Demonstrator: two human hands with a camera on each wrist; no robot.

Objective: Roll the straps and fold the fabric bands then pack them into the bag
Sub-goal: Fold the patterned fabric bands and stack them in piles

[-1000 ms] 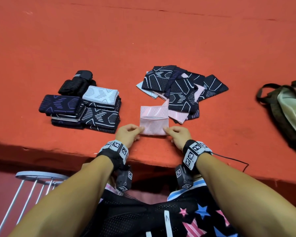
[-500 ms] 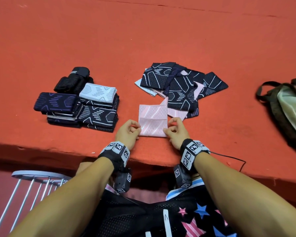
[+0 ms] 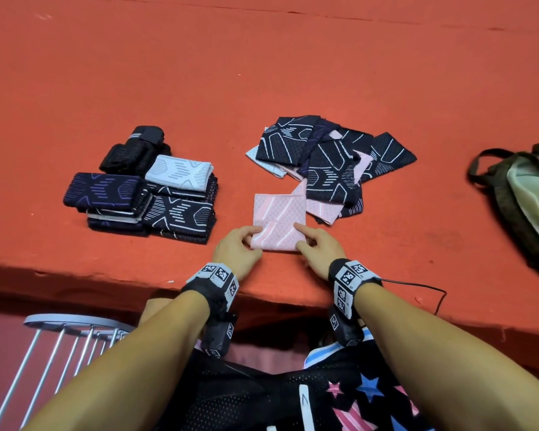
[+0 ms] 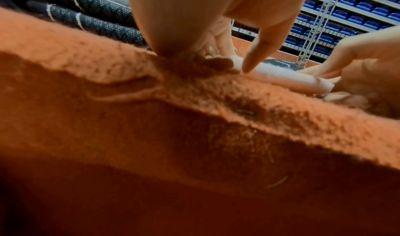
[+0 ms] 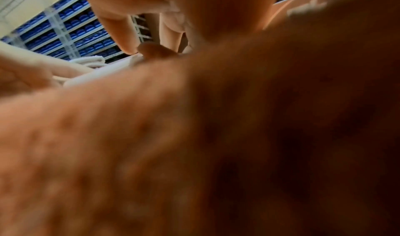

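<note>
A pink fabric band (image 3: 279,213) lies near the front edge of the red felt table (image 3: 262,73), with its near part folded over. My left hand (image 3: 251,241) pinches its near left corner. My right hand (image 3: 301,236) pinches the near right corner, forefinger laid on top. In the left wrist view my left forefinger (image 4: 249,65) presses down on the band's fold (image 4: 281,75). To the left is a stack of folded bands (image 3: 175,197), with rolled black straps (image 3: 134,147) behind it. A loose pile of unfolded bands (image 3: 330,160) lies behind the pink one. The olive bag (image 3: 523,194) sits at the far right.
The table's front edge (image 3: 106,275) runs just under my wrists. A metal wire stool (image 3: 75,321) stands below it on the left. A thin black cable (image 3: 417,287) trails from my right wrist over the edge. The right wrist view is mostly blurred felt.
Both hands have stayed at the pink band's near corners, their fingers shifting slightly on the folded layer. The stack, the pile and the bag have not moved.
</note>
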